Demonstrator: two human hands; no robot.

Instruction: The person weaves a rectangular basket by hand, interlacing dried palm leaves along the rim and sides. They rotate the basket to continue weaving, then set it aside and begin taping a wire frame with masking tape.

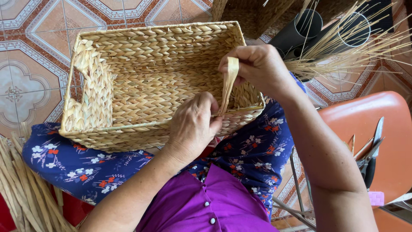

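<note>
Woven rectangular basket (141, 86) looks nearly complete; rim finishing seems to remain. Right hand (257, 64) pinches a flat fibre strip (228, 83); left hand (193, 124) clasps the rim beside it.

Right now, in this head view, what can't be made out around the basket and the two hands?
- Where the flat strand enters the woven basket rim: covered by the left hand.
- How the right hand grips the strand: its fingertips curl out of sight.
- Basket underside: resting on the lap.
- Shears on the orange chair: blades partly behind the right forearm.
- Dark tubes: cut off by the top edge.
</note>
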